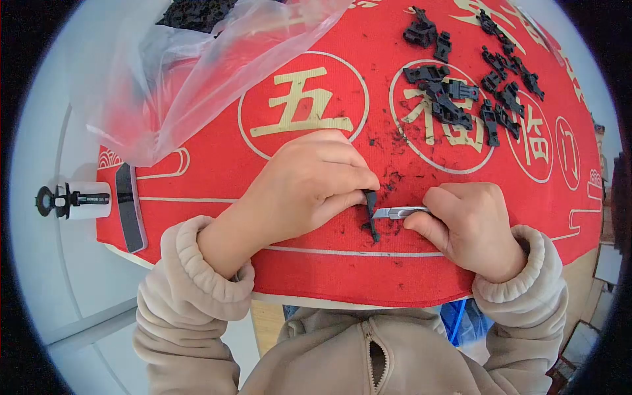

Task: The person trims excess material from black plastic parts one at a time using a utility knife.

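Note:
Near the front middle of the red mat (316, 276), my left hand (316, 181) pinches a small black plastic part (372, 224) between thumb and fingers. The part's lower end sticks out below the fingertips. My right hand (464, 220) is closed round a utility knife (400, 212). Its metal blade points left, and the tip meets the edge of the black part or lies right beside it. The knife's handle is hidden in my palm. Small black shavings (395, 181) are scattered on the mat around and behind the part.
Several black plastic parts (454, 92) lie loosely at the back right. A clear plastic bag (217, 79) covers the back left, with a mass of black pieces (194, 14) behind it. A phone (130, 207) and a white cylindrical object (91, 199) are at the left edge.

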A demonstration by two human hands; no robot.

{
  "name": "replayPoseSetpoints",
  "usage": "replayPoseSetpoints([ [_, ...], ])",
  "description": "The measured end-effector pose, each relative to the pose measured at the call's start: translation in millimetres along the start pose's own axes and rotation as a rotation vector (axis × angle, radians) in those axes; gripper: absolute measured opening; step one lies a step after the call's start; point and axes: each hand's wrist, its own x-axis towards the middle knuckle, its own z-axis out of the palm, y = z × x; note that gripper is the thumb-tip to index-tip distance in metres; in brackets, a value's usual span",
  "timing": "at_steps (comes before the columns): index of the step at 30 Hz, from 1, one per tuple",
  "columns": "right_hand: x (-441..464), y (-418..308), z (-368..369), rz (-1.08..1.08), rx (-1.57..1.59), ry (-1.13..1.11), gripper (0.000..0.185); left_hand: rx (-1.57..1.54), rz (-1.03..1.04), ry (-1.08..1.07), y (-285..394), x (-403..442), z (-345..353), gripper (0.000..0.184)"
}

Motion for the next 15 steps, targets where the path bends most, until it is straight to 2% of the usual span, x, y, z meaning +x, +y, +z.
replayPoseSetpoints([
  [15,-0.4,0.6,1.7,-0.035,-0.013,0.010,0.037,0.010,-0.001,-0.008,-0.5,-0.7,0.1,0.025],
])
